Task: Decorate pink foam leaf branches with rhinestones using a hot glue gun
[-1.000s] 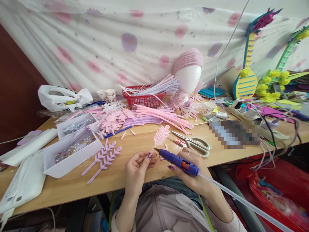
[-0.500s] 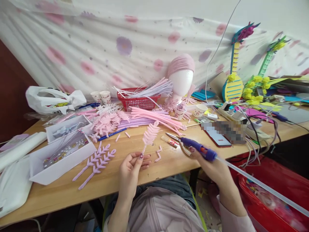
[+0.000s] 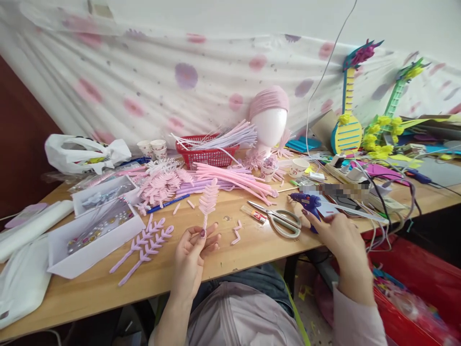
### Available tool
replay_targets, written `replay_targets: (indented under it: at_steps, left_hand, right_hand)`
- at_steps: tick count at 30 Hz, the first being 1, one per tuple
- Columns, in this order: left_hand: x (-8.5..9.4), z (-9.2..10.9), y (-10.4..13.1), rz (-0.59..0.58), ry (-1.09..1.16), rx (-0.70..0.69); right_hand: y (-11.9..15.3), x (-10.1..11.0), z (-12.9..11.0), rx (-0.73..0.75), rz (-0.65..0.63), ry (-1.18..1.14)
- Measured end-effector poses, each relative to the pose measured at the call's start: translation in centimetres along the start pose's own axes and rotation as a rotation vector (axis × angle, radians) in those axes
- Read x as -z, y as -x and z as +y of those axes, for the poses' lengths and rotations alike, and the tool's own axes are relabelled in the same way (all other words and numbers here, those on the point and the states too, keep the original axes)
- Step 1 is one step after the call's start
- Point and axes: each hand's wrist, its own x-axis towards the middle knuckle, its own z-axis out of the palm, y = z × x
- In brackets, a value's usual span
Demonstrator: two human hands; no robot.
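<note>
My left hand (image 3: 194,245) pinches the twisted stem of a pink leafy sprig (image 3: 209,199) between thumb and fingers, holding it upright above the table. My right hand (image 3: 333,230) is at the handle of a blue glue gun (image 3: 306,198), its thumb across the handle and its other fingers partly hidden. The gun's nozzle points left, and a long clear glue stick (image 3: 351,210) extends from its back. Scissors (image 3: 284,223) lie between the hands, beside a small glue tube (image 3: 254,214). Bent pink pieces (image 3: 236,233) rest near my left hand.
Purple sprigs (image 3: 144,250) and white boxes of beads (image 3: 93,245) are at the left. Behind lie pink stems (image 3: 234,181), a red basket (image 3: 207,154) and a foam head (image 3: 269,120). Phones (image 3: 345,202) and cables are at the right.
My right hand has moved the glue gun right and back, down to the table near the phones, uncovering the scissors' handles. My left hand and the pink sprig have shifted slightly left.
</note>
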Motion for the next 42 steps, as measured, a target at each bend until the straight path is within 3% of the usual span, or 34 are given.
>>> replay_targets:
  at_steps: [2, 5, 8, 11, 15, 23, 27, 32, 42]
  left_hand:
    - [-0.1, 0.1, 0.0, 0.009, 0.032, 0.006]
    - [-0.2, 0.2, 0.0, 0.012, 0.055, 0.009]
    - [-0.2, 0.0, 0.0, 0.026, 0.031, -0.009]
    - [-0.2, -0.2, 0.1, 0.024, -0.002, -0.024]
    - [-0.2, -0.4, 0.2, -0.005, -0.047, -0.042]
    - [-0.2, -0.8, -0.2, 0.019, -0.081, -0.100]
    - [-0.3, -0.8, -0.1, 0.053, -0.097, -0.136]
    - [-0.7, -0.7, 0.0, 0.075, -0.116, -0.160]
    - [-1.0, -0.6, 0.2, 0.066, -0.097, -0.179]
  right_hand:
    - [1.9, 1.3, 0.6, -0.034, -0.135, 0.067]
    - [4.4, 1.9, -1.2, 0.282, -0.427, -0.142]
    - [6.3, -0.2, -5.6, 0.522, -0.518, -0.352]
    - [7.7, -3.3, -9.8, 0.570, -0.525, -0.376]
    - [8.7, -5.2, -11.9, 0.587, -0.522, -0.393]
    - [9.1, -4.5, -12.3, 0.581, -0.653, -0.645]
    - [9.9, -5.6, -13.2, 0.498, -0.697, -0.903]
    - [10.7, -6.2, -13.4, 0.371, -0.866, -1.177]
    - [11.6, -5.7, -13.9, 0.210, -0.949, -1.372]
